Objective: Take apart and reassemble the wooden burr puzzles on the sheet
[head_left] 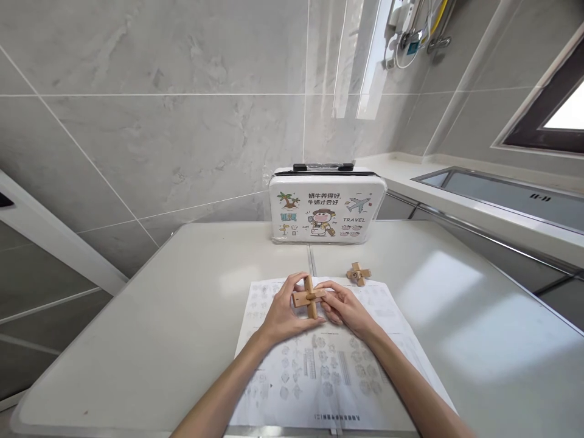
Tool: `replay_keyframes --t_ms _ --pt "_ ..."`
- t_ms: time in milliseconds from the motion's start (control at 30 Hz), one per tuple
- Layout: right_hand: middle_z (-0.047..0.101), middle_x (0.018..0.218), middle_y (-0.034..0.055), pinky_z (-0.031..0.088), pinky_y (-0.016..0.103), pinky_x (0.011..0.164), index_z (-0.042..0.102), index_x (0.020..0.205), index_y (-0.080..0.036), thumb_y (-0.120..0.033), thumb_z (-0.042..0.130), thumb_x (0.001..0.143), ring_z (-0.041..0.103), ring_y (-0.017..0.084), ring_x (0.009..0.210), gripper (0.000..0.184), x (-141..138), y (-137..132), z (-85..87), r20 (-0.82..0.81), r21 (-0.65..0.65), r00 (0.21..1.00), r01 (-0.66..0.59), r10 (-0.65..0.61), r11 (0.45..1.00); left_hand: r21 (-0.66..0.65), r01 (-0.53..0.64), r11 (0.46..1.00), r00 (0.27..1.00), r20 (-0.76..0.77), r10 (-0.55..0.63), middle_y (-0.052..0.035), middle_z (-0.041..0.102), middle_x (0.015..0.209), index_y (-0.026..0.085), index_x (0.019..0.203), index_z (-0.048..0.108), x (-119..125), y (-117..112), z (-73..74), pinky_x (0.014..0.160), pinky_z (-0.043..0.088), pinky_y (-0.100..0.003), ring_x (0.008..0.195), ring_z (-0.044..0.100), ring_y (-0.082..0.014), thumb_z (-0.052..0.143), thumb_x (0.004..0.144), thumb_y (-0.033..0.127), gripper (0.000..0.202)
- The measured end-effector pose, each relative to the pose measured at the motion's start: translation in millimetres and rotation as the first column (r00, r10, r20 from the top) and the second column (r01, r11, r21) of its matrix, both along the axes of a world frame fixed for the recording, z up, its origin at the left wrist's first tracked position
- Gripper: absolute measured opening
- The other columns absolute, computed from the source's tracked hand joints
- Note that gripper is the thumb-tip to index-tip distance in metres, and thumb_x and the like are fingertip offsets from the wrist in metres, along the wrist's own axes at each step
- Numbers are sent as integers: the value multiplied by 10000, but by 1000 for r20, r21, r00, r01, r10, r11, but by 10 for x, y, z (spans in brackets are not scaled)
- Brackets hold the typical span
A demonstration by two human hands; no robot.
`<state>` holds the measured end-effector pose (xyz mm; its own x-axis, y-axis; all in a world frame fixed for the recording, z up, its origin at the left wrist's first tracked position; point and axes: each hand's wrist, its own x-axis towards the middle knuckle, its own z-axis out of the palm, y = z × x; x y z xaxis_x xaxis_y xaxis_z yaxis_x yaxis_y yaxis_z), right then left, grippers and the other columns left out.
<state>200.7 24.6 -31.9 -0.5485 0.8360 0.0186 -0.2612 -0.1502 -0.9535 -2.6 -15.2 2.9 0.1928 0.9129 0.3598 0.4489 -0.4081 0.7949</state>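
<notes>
From the head view, both forearms reach forward from the bottom edge and converge over a printed sheet (328,365) that lies flat on a pale grey table (173,316). The left hand (285,310) is turned palm inward, wrist resting low on the paper, its fingers curled and closed on the left side of a wooden cross-shaped puzzle (310,297). The right hand (344,307) mirrors it from the other side, fingers bent and pinched on the puzzle's right end, knuckles facing up. The puzzle stands just above the sheet's upper middle, one stick upright and another crossing it level (a third piece may pass through the centre, but that is hard to tell).

A second wooden puzzle (359,274), smaller in the frame, lies on the table just beyond the sheet's top right corner, apart from both hands. Further back, against the tiled wall (159,134), a white case (326,207) with cartoon prints and a black handle stands upright. A counter (493,207) with a sunken basin runs along the right.
</notes>
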Motion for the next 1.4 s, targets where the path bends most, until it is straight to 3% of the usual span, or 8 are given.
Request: replay_keyframes --t_ms 267,500,700,800,900,1033,1200,1400 --pt "564 623 -56 352 237 458 666 1179 -214 -558 655 990 431 82 422 392 -33 -30 2 48 90 997 50 -55 995 12 -22 1000 1000 -17 22 -83 588 1406 300 1399 506 4 1 -23 880 586 -397 919 670 -200 981 596 456 946" --pt "598 614 -42 439 265 473 669 1155 -230 -569 675 967 521 132 468 388 -88 -50 -29 34 60 996 83 -86 995 -25 -58 998 998 37 59 -68 691 1206 266 1358 520 45 -12 -19 923 578 -396 1047 683 -259 986 575 463 932" --pt "646 668 -20 480 295 512 683 1148 -231 -585 668 959 566 153 494 401 -116 -81 -40 48 55 992 113 -116 992 -113 -49 992 992 108 61 -58 751 1054 244 1347 503 46 -10 -48 896 583 -411 941 726 -249 982 590 424 914" --pt "702 767 12 530 325 611 698 1140 -232 -587 637 974 634 188 616 396 -107 -93 29 121 136 978 154 -171 979 -176 -26 984 983 174 57 -51 763 1040 242 1330 522 46 4 -38 887 586 -400 932 745 -245 968 618 378 852" --pt "749 1043 57 565 366 781 703 1170 -249 -566 569 1015 691 225 841 378 -93 -98 89 180 277 952 191 -246 942 -201 -47 978 976 201 89 -42 749 987 232 1299 563 45 28 -28 828 589 -370 925 735 -247 967 614 379 809" --pt "726 1202 71 532 413 981 709 1167 -258 -516 596 1011 670 270 1100 322 -95 -91 71 186 422 937 197 -297 885 -207 -72 976 971 211 116 -58 710 1024 219 1281 599 36 50 -39 799 586 -350 930 703 -234 954 631 421 768" --pt "747 1080 80 538 410 945 711 1069 -238 -506 661 981 682 266 1016 287 -84 -73 1 188 423 917 248 -352 871 -153 -80 985 992 83 94 -68 662 1133 248 1244 656 24 49 -63 814 579 -360 949 664 -233 970 582 486 771" --pt "715 933 51 539 349 748 686 1008 -228 -533 689 963 645 206 768 308 -69 -79 3 159 345 934 252 -321 904 -132 -75 988 996 34 80 -70 664 1155 255 1240 664 10 62 -91 862 581 -372 959 655 -230 956 610 500 737"
